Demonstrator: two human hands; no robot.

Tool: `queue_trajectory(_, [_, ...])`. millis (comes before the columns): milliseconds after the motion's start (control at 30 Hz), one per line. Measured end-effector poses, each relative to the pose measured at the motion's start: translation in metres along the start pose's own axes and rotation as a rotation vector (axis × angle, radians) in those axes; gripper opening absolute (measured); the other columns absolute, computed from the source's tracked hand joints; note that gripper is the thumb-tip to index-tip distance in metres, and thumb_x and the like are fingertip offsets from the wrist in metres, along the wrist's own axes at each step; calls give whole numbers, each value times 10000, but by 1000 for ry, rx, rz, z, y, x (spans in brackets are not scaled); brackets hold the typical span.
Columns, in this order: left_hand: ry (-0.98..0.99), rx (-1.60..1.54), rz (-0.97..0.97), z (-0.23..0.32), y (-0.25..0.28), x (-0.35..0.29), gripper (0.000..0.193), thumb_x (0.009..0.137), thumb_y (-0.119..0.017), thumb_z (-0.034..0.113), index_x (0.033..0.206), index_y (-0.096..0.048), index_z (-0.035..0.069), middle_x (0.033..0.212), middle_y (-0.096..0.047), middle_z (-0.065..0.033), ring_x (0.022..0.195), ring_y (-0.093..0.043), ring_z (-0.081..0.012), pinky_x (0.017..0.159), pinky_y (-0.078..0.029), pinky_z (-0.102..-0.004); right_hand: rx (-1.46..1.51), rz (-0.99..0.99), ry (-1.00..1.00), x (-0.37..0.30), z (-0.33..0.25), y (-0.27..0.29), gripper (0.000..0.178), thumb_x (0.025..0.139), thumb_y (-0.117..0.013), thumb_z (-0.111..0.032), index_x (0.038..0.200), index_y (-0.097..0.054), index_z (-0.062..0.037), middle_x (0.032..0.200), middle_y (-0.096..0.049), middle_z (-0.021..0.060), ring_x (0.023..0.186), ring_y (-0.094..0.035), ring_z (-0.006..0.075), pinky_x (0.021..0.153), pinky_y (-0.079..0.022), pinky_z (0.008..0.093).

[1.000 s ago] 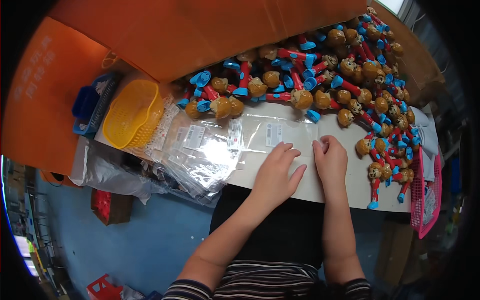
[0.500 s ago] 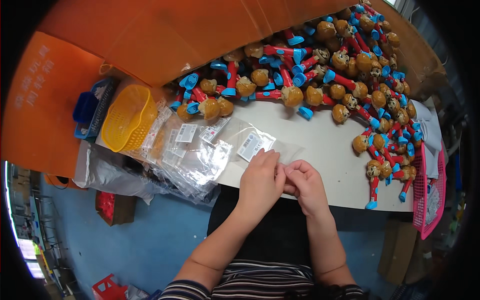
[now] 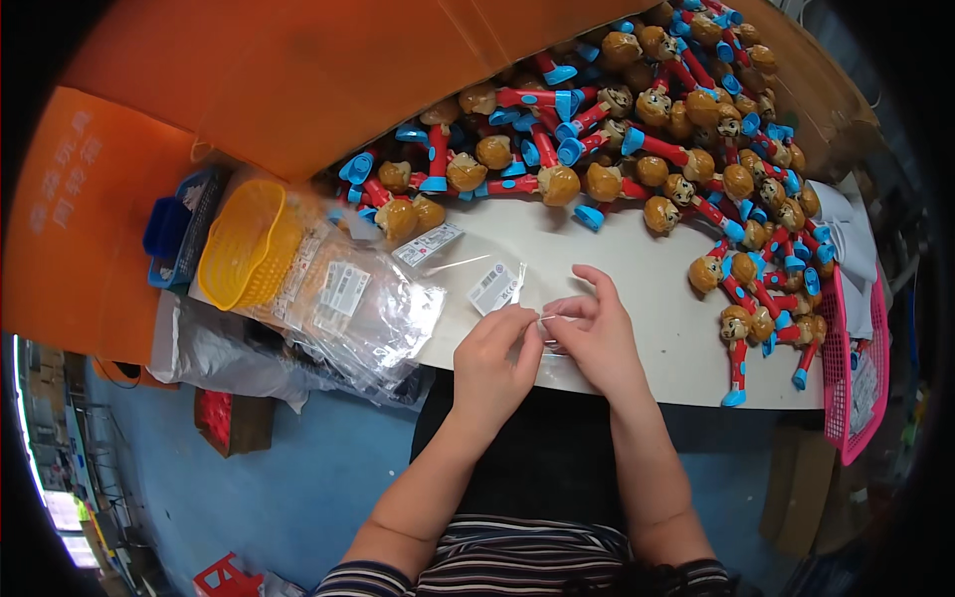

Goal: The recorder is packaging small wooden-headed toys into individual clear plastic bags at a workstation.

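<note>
A clear plastic bag with a white printed label [image 3: 493, 288] lies at the table's front edge, tilted under my fingers. My left hand [image 3: 496, 356] pinches the bag's near edge between thumb and fingertips. Close against it, my right hand [image 3: 604, 345] pinches the same edge, its index finger raised and the other fingers curled. The fingertips of both hands nearly meet. Beyond the bag, a heap of toy figures [image 3: 557, 185] with brown heads, red bodies and blue feet covers the back and right of the table.
A stack of clear bags [image 3: 383, 313] hangs over the front left edge beside a yellow basket [image 3: 239, 249]. Blue bins [image 3: 171, 227] stand farther left. Orange board [image 3: 298, 80] rises behind. At the right edge is a pink basket [image 3: 844, 368].
My hands have drawn slightly apart at the bag's edge, and my right fingers have lifted and spread. The labelled bag has shifted a little left and down. The view has tilted slightly.
</note>
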State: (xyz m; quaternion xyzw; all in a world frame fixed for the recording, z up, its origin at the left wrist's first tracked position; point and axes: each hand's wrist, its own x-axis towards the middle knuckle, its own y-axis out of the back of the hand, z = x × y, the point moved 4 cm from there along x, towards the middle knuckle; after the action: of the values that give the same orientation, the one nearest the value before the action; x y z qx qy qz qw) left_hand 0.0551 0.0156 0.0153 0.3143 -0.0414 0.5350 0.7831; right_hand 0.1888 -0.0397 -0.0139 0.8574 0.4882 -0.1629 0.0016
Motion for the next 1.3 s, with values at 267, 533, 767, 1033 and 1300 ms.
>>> queue_trajectory(267, [-46,94,-105,11,1,-3,513,793,-683,67,1279,-543,-16,1067,-671,-206,1021,-653,-367,921,-505,-415,-247,72,158,8,-5,-17,198,853,-726,-109,975,-648,26,729,-656,38,646,-597,66,578,-486,227])
queue_trajectory(533, [-74,345,-40,-17,-2,-11,267,819,-597,-8,1082,-640,-7,1090,-653,-189,992,-633,-390,946,-476,-500,-525,-36,249,-9,-31,21,291,831,-741,-140,1067,-660,9,827,-686,82,701,-637,122,660,-527,269])
queue_trajectory(767, [-135,389,44,-6,-3,-17,241,796,-683,17,1033,-648,4,978,-594,-145,819,-621,-327,735,-501,-418,-1603,358,412,14,-109,158,249,818,-627,34,1046,-668,-55,1055,-589,144,1011,-602,332,859,-517,406])
queue_trajectory(1033, [-50,124,-83,-13,-6,-18,202,787,-652,-22,984,-612,2,962,-557,-142,798,-603,-321,695,-501,-384,-1762,88,295,52,-110,156,304,784,-631,30,1067,-679,-69,1120,-549,105,1077,-559,304,895,-503,390])
queue_trajectory(1300, [-11,90,-80,-16,-8,-16,150,783,-637,-38,922,-594,0,935,-559,-137,754,-603,-321,662,-502,-385,-1710,-95,692,45,-106,129,282,777,-668,19,1053,-629,-27,1071,-611,100,1154,-521,309,957,-453,415])
